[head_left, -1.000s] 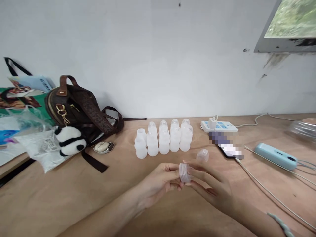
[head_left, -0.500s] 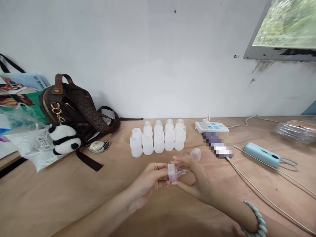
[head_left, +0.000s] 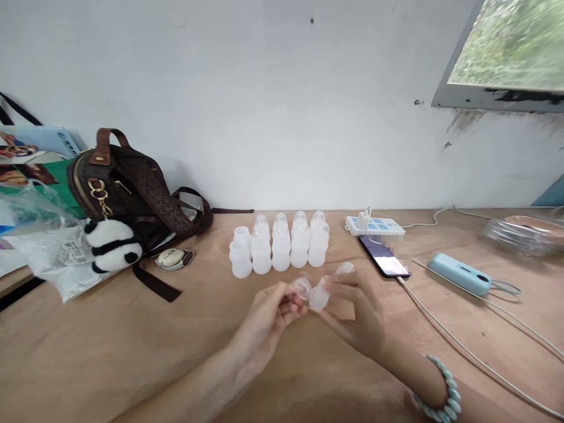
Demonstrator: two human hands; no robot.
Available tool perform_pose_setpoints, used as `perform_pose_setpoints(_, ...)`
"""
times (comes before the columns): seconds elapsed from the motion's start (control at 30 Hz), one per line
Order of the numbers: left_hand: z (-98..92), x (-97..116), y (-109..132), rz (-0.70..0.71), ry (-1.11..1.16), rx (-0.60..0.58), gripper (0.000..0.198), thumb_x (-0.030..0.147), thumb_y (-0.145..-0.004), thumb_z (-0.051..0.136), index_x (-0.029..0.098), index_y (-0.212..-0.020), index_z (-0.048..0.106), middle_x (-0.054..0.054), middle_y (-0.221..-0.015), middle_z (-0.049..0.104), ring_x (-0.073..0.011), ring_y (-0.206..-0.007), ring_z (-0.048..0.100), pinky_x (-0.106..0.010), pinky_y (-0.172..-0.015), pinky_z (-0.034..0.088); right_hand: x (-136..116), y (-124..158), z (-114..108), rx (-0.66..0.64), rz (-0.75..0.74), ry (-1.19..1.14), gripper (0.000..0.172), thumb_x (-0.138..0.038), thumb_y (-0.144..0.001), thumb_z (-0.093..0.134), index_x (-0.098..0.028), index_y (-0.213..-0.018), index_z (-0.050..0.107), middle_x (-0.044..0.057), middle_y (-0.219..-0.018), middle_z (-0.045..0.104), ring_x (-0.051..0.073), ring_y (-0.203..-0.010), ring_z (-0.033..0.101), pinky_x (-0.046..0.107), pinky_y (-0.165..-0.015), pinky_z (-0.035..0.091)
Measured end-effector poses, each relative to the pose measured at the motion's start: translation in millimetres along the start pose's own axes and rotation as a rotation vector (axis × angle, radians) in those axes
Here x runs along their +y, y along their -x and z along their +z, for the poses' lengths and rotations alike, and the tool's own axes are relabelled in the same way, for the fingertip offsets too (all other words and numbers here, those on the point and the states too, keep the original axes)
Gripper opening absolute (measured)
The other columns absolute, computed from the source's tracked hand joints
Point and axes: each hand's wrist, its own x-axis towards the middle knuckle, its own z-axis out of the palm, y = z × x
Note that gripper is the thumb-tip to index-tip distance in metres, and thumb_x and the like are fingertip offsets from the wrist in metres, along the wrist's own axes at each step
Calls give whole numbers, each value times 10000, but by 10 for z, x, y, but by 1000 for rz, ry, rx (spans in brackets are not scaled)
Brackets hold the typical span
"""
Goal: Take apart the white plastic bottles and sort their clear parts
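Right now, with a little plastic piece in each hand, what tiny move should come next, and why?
Perhaps steady both hands and line up the clear piece in the left hand with the cloudy piece in the right hand. They are held close together, and blur hides whether they touch, so a slow, careful line-up seems sensible.

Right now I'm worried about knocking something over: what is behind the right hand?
The top of a clear cap shows just beyond the right hand. That hand covers the cap's lower part and some tabletop; anything else there would be hidden.
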Motion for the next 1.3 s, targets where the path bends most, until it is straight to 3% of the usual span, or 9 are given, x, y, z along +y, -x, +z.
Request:
perform_pose_setpoints(0.1,-146,118,-32,51,59,92,120,164,-683,562,159,-564,541,30,-613,461,-90,-572,405,-249,-688,503,145,-22,-88,24,111,96,355,-177,-866,666,-220,-1194,539,73,-953,571,200,-817,591,329,-688,548)
perform_pose_setpoints(0.23,-468,173,-154,152,-202,-56,121,225,-644,563,183,-566,480,39,-612,421,-102,-544,336,-229,-530,399,328,-78,-204,-390,256,172,283,-132,-869,592,-199,-1141,552,84,-1023,591,200,-820,612,337,-714,528)
perform_pose_setpoints(0.37,-762,95,-321,197,-663,-69,154,322,-636,587,181,-582,558,18,-585,503,-127,-554,391,-244,-540,316,334,-140,-300,-809,243,271,180,-57,-799,596,-196,-908,561,60,-948,627,213,-835,617,332,-725,493)
perform_pose_setpoints(0.57,-895,6,-328,324,-977,-93,146,323,-745,573,196,-691,619,-2,-652,609,-188,-670,530,-276,-661,373,247,-122,-332,-1017,302,394,316,-128,-674,732,-215,-749,437,-13,-664,556,203,-670,571,269,-583,394)
perform_pose_setpoints(0.7,-918,-32,-267,461,-1263,-25,91,243,-833,492,209,-820,575,-1,-714,620,-203,-696,571,-287,-658,385,279,-58,-280,-1034,207,474,382,-162,-629,818,-209,-762,462,7,-690,585,238,-709,591,288,-590,382)
perform_pose_setpoints(0.87,-889,82,-238,707,-1626,59,169,225,-913,409,209,-841,561,-56,-864,649,-245,-783,591,-333,-685,406,336,-53,-293,-930,146,499,412,-139,-621,841,-209,-822,488,34,-810,643,250,-774,605,310,-630,407)
perform_pose_setpoints(1.07,-701,451,-422,1102,-1917,503,357,397,-943,470,123,-1154,559,-175,-1113,643,-357,-981,553,-433,-801,390,355,-81,-303,-900,229,432,207,-58,-787,642,-207,-789,499,15,-758,630,213,-759,599,286,-638,404)
perform_pose_setpoints(1.17,-621,547,-583,1106,-1995,564,538,497,-920,512,87,-1269,508,-196,-1159,646,-381,-1009,535,-439,-802,363,338,-99,-303,-917,255,434,190,-42,-822,583,-196,-746,504,26,-724,619,190,-694,582,272,-614,376)
perform_pose_setpoints(1.3,-599,527,-712,1064,-2018,516,524,446,-934,512,80,-1308,491,-187,-1127,687,-380,-1010,531,-438,-811,341,295,-133,-314,-962,316,440,173,-63,-848,577,-184,-737,522,29,-701,610,185,-660,573,265,-587,348)
